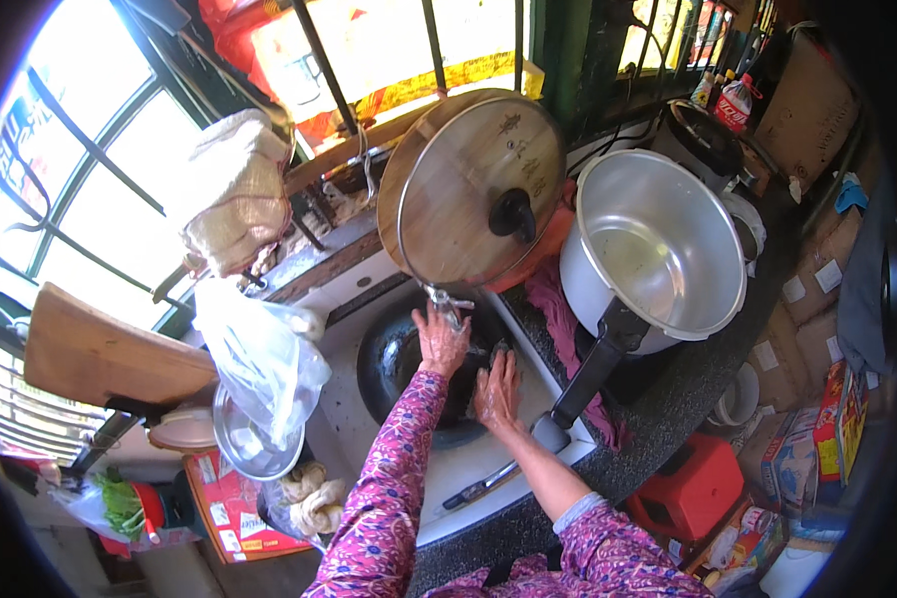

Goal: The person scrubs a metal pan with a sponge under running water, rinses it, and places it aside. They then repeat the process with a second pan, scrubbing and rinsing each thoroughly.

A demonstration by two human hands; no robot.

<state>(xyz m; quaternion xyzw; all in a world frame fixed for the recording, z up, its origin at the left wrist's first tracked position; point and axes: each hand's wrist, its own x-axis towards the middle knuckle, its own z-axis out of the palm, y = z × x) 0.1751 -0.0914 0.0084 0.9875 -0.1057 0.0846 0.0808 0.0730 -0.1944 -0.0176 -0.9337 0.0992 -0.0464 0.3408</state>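
Observation:
A dark round wok [389, 374] sits in the white-rimmed sink [448, 516] before me. My left hand [444, 342] is over the wok, its wet fingers spread at the metal tap [448, 300]; whether they grip the tap is unclear. My right hand [497, 392] lies over the wok's right side with fingers stretched forward. Something small and greyish shows by its fingertips, too blurred to name, and what lies under the palm is hidden. A long-handled tool [486, 486] rests along the sink's near right corner, partly behind my right forearm.
A large aluminium pot [650, 239] stands right of the sink, its black handle reaching over the rim. A glass lid [478, 187] leans behind the tap. A purple cloth [553, 306] drapes the counter. Left are a plastic bag [261, 359], metal bowl [258, 448] and wooden board [112, 351].

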